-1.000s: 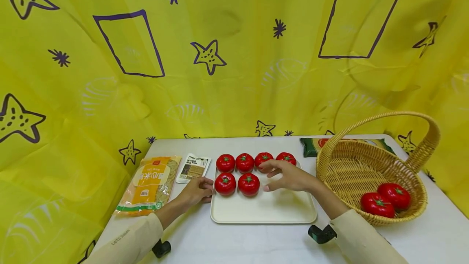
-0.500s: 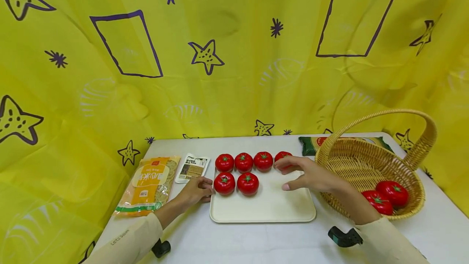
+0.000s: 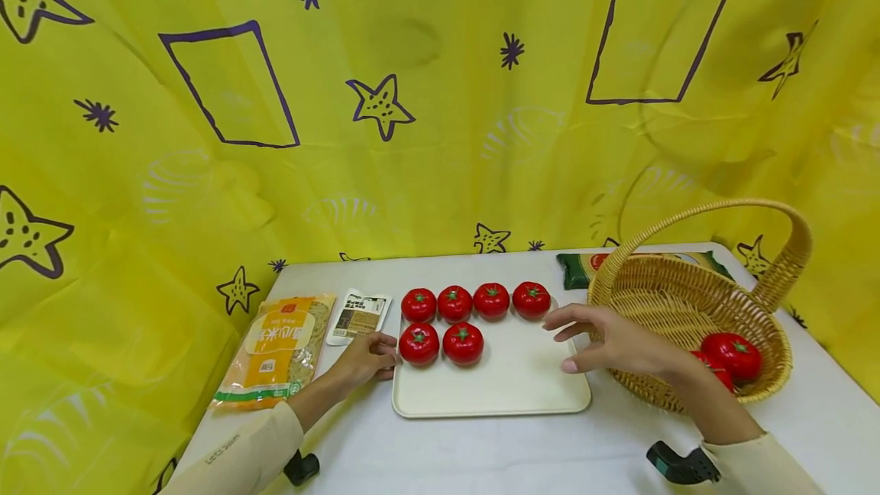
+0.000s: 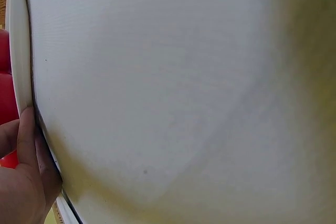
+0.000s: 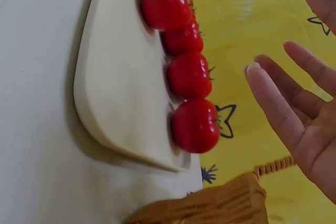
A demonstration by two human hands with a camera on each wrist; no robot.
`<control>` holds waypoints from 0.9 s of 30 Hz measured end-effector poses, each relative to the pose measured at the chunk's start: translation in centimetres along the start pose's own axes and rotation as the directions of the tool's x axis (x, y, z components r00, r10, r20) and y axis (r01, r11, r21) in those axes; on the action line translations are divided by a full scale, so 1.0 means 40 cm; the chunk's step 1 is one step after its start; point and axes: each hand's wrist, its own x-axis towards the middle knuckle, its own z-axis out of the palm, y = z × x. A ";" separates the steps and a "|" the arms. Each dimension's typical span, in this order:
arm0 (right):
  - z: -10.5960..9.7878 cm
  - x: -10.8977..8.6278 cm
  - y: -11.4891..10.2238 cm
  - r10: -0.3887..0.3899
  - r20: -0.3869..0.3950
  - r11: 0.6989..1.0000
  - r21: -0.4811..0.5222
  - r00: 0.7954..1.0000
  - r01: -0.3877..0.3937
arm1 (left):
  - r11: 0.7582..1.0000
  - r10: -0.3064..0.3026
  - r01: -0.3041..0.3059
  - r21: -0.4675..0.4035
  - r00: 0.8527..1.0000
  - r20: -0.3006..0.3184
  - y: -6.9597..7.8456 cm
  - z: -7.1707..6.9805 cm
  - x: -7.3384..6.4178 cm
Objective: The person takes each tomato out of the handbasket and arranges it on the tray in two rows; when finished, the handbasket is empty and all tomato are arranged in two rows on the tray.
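A cream rectangular tray (image 3: pixel 495 388) lies on the table with several red tomatoes (image 3: pixel 463 344) on it, a row along the back and 2 in front at the left. My left hand (image 3: pixel 367 357) holds the tray's left edge; in the left wrist view its fingers (image 4: pixel 26 145) are at the rim. Fingers spread and holding nothing, my right hand (image 3: pixel 619 342) hovers over the tray's right edge, near the rearmost right tomato (image 3: pixel 532 301). A wicker basket (image 3: pixel 660 285) stands to the right, with tomatoes (image 3: pixel 732 356) inside; one is partly hidden by my right arm.
Left of the tray lie an orange-labelled clear food bag (image 3: pixel 278 346) and a small white packet (image 3: pixel 359 317). A green packet (image 3: pixel 576 270) lies behind the basket, whose tall handle (image 3: pixel 791 250) arches up. A yellow patterned curtain (image 3: pixel 440 174) hangs behind the table.
My right hand has moved right from over the tray's middle toward its right edge, uncovering the back-row tomatoes. My left hand stays at the tray's edge. The head view has shifted slightly.
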 end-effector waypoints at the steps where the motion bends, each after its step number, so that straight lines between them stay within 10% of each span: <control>1: -0.002 -0.011 0.000 0.004 -0.008 1.000 0.005 1.000 -0.004 | 1.000 0.000 0.000 0.000 1.000 -0.001 0.000 0.000 0.000; 15: -0.130 -0.183 0.024 0.019 -0.262 0.980 -0.187 0.965 -0.071 | 1.000 0.001 0.000 0.006 1.000 -0.006 0.002 -0.002 0.000; 27: -0.249 -0.278 0.132 0.239 -0.329 0.912 -0.248 0.914 -0.327 | 1.000 0.007 -0.007 0.003 1.000 0.019 -0.004 -0.007 0.003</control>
